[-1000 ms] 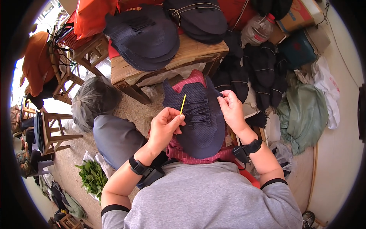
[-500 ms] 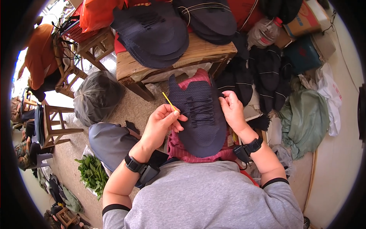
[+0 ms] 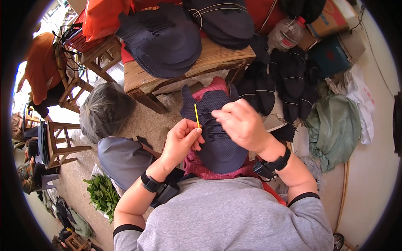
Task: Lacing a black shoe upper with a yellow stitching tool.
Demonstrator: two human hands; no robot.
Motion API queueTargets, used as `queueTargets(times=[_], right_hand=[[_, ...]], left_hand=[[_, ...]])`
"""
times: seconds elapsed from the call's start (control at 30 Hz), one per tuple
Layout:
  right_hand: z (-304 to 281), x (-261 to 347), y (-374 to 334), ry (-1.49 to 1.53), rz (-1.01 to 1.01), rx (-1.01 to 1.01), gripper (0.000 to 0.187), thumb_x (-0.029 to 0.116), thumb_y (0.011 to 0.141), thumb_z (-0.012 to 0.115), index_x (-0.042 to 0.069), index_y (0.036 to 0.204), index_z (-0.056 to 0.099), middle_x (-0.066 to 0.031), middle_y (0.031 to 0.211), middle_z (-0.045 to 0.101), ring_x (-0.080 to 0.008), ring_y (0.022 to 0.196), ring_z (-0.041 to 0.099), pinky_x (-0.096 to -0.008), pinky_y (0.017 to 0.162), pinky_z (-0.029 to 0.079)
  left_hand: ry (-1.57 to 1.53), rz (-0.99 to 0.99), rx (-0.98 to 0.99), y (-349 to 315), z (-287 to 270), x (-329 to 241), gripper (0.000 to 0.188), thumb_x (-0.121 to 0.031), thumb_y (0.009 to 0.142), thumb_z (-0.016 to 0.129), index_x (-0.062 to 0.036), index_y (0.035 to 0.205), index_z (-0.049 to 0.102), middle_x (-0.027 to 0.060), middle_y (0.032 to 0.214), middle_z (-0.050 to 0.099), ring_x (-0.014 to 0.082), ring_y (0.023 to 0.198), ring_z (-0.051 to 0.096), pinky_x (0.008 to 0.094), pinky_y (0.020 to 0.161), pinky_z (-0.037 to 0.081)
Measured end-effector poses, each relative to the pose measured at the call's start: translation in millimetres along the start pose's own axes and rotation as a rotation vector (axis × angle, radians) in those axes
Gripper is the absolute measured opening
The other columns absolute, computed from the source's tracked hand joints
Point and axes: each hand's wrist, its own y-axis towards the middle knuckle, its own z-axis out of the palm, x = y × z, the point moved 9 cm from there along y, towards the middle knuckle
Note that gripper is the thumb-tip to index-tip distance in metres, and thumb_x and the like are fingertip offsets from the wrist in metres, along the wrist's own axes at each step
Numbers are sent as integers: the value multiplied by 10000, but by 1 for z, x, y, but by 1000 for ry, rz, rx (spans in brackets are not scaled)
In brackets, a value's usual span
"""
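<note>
A dark navy shoe upper (image 3: 222, 154) lies flat on my lap over a red striped cloth (image 3: 205, 170), its dark lace (image 3: 215, 136) crossing the middle in rows. Pinched in the fingers of my left hand (image 3: 183, 140) is a thin yellow stick (image 3: 197, 116), pointing up beside the upper's left edge. My right hand (image 3: 245, 125) hovers over the upper's right half, slightly blurred. Its fingers are curled together near the laces and hide part of them. What they hold, if anything, I cannot make out.
Stacked dark uppers (image 3: 163, 46) cover much of a wooden bench (image 3: 167, 83) ahead. More dark uppers (image 3: 289, 79) hang or lie at the right, near a green cloth bag (image 3: 335, 125). At the left are a stuffed plastic bag (image 3: 104, 111), a stool (image 3: 63, 142) and green leaves (image 3: 101, 192).
My right hand has moved left from the upper's right edge to above the laces. The yellow stick has turned more upright in my left hand. The view has shifted slightly.
</note>
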Motion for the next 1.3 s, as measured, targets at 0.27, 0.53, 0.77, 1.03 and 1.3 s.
queueTargets(times=[0.27, 0.53, 0.77, 1.03, 1.3], right_hand=[[25, -11, -15, 84, 40, -31, 423, -50, 711, 769, 25, 1120, 694, -66, 981, 579, -224, 847, 552, -325, 750, 516], [27, -15, -15, 82, 54, -24, 444, -42, 723, 779, 31, 1153, 695, -56, 958, 566, -214, 828, 538, -312, 721, 498], [27, -18, -14, 115, 100, -22, 436, -25, 736, 788, 62, 1155, 702, -49, 934, 551, -210, 813, 527, -313, 704, 484], [30, -20, -16, 124, 117, -10, 458, -6, 745, 793, 70, 1184, 685, -52, 945, 548, -220, 820, 527, -322, 714, 479], [36, -20, -14, 157, 112, -12, 437, 18, 746, 794, 58, 1166, 684, -61, 962, 547, -228, 833, 527, -334, 742, 481]], left_hand=[[55, -40, -25, -9, -2, -4, 102, -112, 1026, 560, -13, 1004, 560, 62, 753, 663, 71, 540, 583, 193, 497, 467], [236, -218, 16, -11, -4, -3, 87, -87, 1003, 564, -26, 942, 554, 48, 662, 637, 68, 473, 548, 198, 433, 424], [255, -322, 58, -6, -5, 4, 95, -99, 971, 564, -26, 910, 561, 53, 643, 639, 87, 463, 559, 223, 429, 435], [209, -367, 90, -2, -6, 3, 60, -78, 943, 581, -48, 890, 576, 38, 607, 626, 63, 421, 500, 202, 395, 369], [275, -478, 108, 4, -20, -6, 78, -98, 930, 584, -63, 860, 581, 5, 576, 599, 51, 390, 473, 198, 370, 337]])
